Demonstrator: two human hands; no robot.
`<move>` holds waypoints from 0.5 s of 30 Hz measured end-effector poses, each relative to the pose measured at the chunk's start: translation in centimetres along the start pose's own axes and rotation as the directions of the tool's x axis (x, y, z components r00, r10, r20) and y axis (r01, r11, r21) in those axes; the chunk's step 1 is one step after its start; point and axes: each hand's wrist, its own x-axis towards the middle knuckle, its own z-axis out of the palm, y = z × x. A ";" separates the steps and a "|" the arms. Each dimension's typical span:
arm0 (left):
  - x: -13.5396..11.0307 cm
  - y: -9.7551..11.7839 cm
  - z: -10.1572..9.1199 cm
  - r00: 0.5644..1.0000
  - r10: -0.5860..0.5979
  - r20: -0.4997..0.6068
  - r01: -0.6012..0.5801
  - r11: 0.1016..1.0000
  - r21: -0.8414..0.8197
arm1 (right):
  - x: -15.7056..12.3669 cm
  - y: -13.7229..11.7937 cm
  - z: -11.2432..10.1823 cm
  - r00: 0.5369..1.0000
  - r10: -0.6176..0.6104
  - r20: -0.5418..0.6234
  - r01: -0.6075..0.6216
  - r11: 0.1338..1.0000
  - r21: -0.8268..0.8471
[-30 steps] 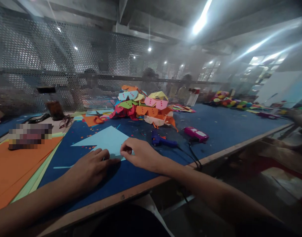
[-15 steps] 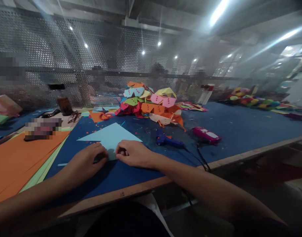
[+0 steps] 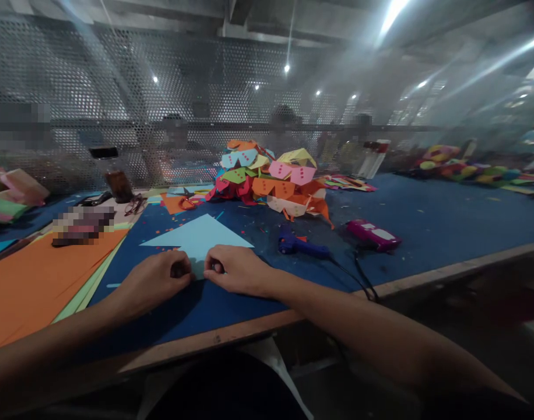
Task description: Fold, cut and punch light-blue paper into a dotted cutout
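A light blue sheet of paper [image 3: 201, 236], folded into a triangle, lies on the blue table top [image 3: 424, 216] in front of me. My left hand [image 3: 155, 280] rests on its near left corner with the fingers curled and pinched on the paper. My right hand [image 3: 234, 269] sits close beside it, fingers bent, pinching the near edge of the same sheet. The two hands almost touch over the paper's lower corner.
A heap of coloured folded paper pieces [image 3: 267, 178] lies behind the sheet. A blue glue gun [image 3: 302, 248] with a black cord and a pink device [image 3: 374, 233] lie to the right. Orange and green sheets [image 3: 35, 280] are stacked at left. A perforated metal screen [image 3: 118, 99] backs the table.
My hands have drawn closer together on the near corner of the blue paper; the left fingers went from flat to curled. My view swung a little left.
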 end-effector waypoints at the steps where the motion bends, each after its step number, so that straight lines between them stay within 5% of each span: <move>1: 0.0 -0.1 0.0 1.000 0.006 0.005 -0.006 1.000 -0.003 | 0.0 0.0 0.0 1.000 -0.007 0.001 0.007 1.000 0.000; 15: -1.1 -1.3 -0.7 0.999 -0.042 0.001 0.042 0.999 0.007 | -0.1 0.0 0.0 1.000 -0.020 -0.001 0.020 1.000 0.003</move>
